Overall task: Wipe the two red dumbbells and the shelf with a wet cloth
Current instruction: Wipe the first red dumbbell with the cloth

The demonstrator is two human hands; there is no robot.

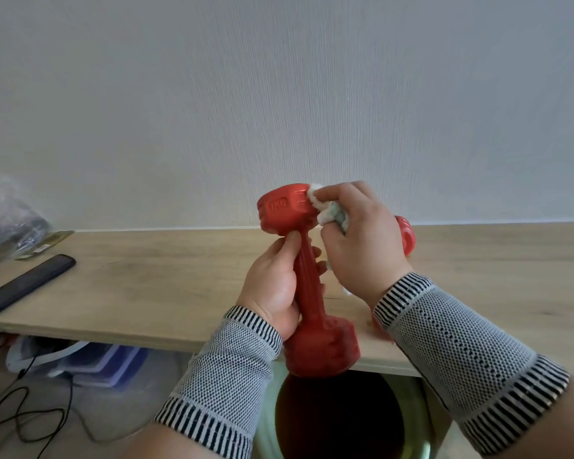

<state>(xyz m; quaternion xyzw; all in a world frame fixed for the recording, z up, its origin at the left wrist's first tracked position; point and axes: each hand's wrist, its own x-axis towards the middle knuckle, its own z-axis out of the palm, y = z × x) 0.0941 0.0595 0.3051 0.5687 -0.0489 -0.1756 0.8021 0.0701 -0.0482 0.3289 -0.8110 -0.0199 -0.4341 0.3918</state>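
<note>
My left hand (274, 286) grips the handle of a red dumbbell (322, 346), holding it nearly upright above the front edge of the wooden shelf (153, 279). Its upper head is marked 1KG. My right hand (358, 240) holds a white and pale green cloth (327, 212) bunched in its fingers and presses it against the right side of that upper head. A second red dumbbell (406, 236) lies on the shelf behind my right hand, mostly hidden by it.
A dark phone (27, 283) lies near the shelf's left end, with a clear plastic bag (10, 220) of items behind it. Under the shelf are stacked plastic containers (90, 359), a black cable (30, 422) on the floor and a round dark opening (338, 419).
</note>
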